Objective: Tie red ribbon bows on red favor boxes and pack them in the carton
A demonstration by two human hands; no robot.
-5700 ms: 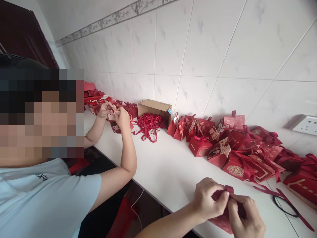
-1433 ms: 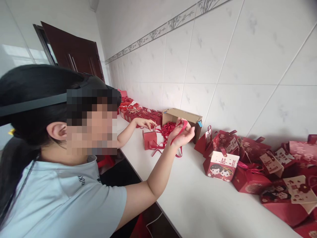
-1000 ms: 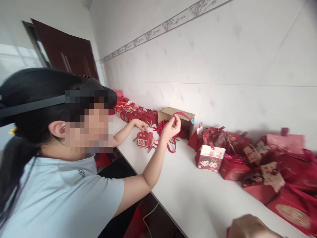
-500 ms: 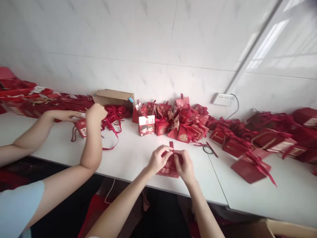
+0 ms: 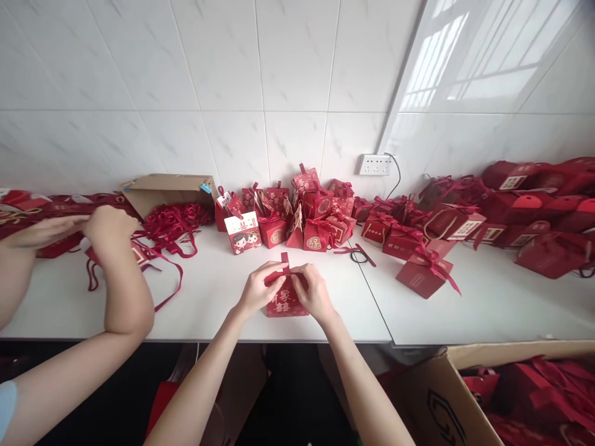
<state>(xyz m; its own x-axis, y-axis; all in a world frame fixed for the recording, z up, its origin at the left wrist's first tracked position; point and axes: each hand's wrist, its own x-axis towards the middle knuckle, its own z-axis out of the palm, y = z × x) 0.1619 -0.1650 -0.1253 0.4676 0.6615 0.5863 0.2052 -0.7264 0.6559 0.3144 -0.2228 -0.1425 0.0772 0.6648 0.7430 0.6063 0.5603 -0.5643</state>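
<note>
Head view: a person's left hand [image 5: 260, 290] and right hand [image 5: 313, 290] pinch the top of a printed red box [image 5: 286, 301].
The box, of paper or card with pale lettering, stands near the front edge of a smooth white table [image 5: 209, 310]; thumbs and fingers close narrowly on its upper edge from both sides, and a flat ribbon tab [image 5: 285, 260] projects above them. Behind lie a clustered row of small, angular boxes [image 5: 274, 230], one pale-topped box [image 5: 243, 234] with cartoon figures, and a thin black ring [image 5: 358, 255] beside ribbon strips. At left, glossy, tangled red ribbon [image 5: 176, 218] spills from a brown cardboard carton [image 5: 170, 183], near a co-worker's hand [image 5: 109, 222].
</note>
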